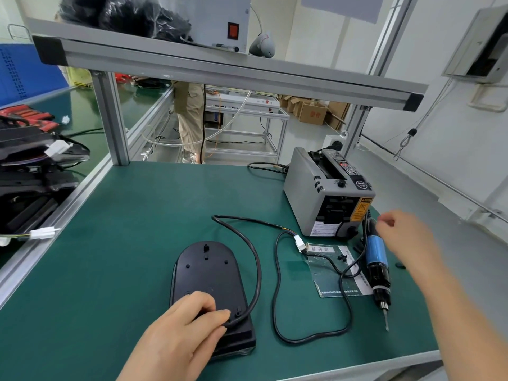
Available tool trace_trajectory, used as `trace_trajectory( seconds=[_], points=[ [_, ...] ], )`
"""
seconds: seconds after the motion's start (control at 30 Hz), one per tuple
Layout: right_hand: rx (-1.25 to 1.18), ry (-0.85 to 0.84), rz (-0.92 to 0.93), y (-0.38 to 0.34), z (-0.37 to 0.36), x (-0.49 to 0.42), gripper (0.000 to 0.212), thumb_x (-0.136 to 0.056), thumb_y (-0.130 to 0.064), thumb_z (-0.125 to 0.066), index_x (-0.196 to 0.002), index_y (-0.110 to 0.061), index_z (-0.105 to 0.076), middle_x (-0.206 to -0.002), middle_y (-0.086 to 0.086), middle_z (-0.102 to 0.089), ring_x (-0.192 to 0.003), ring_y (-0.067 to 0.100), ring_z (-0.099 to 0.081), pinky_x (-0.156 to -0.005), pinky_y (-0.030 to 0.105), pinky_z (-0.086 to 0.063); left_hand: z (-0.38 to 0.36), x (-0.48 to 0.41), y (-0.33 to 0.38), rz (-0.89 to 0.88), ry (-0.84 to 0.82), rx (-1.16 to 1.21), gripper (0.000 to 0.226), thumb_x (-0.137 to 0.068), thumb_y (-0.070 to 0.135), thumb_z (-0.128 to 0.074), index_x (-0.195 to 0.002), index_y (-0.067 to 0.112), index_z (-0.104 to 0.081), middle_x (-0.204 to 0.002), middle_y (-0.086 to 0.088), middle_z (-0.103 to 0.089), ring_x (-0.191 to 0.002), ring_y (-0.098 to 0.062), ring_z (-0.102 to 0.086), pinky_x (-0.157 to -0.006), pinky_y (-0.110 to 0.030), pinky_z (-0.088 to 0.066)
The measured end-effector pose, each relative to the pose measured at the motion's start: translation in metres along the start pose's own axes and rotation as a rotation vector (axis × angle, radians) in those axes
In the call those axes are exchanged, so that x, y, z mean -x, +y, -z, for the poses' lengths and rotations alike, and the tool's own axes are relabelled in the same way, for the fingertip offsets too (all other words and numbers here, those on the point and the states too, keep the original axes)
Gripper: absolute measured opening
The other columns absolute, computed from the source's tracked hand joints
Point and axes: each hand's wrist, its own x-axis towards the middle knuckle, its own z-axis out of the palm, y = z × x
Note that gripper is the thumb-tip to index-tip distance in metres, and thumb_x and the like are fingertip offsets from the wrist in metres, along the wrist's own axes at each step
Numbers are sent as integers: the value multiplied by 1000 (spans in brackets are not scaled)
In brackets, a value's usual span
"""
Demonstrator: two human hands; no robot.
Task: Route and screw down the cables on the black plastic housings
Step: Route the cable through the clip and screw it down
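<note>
A black plastic housing (209, 273) lies flat on the green mat near the front edge. My left hand (189, 323) rests on its near end, thumb and fingers pinching the black cable (257, 273) where it enters the housing. The cable loops up and right to a white connector (299, 242). A blue and black electric screwdriver (378, 266) lies on the mat to the right, tip pointing toward me. My right hand (398, 229) hovers blurred over the screwdriver's top end, fingers loosely curled, holding nothing that I can see.
A grey tape dispenser (327, 191) stands at the back right. A clear bag with a few small black screws (342, 257) lies beside the screwdriver. More black housings (33, 171) are stacked on the left bench. An aluminium shelf (220, 75) spans overhead.
</note>
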Motion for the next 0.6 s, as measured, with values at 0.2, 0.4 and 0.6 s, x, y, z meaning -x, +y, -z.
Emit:
trace_trajectory(
  seconds=[0.2, 0.4, 0.6],
  points=[
    [-768, -278, -291, -40, -14, -3, 7, -89, -14, -61, -89, -7, -64, -64, 3, -48, -42, 8, -36, -32, 15, -25, -1, 0, 1, 25, -11, 5, 25, -87, 34, -49, -87, 25, -73, -85, 12, -54, -69, 0, -47, -50, -17, -44],
    [-889, -348, -489, -48, -34, -21, 16, -88, -17, -64, -82, -2, -62, -62, 3, -49, -49, 10, -42, -30, 12, -28, -1, 0, 1, 29, -8, 2, 25, -87, 35, -49, -87, 26, -73, -85, 13, -54, -69, 1, -45, -51, -16, -43],
    [-1006, -321, -567, -45, -36, -28, 20, -90, -22, -63, -88, -3, -63, -62, 2, -47, -52, 11, -46, -29, 12, -30, -2, 1, 1, 29, -6, 4, 25, -87, 34, -49, -87, 25, -73, -84, 12, -55, -68, 1, -45, -51, -15, -43]
  ],
)
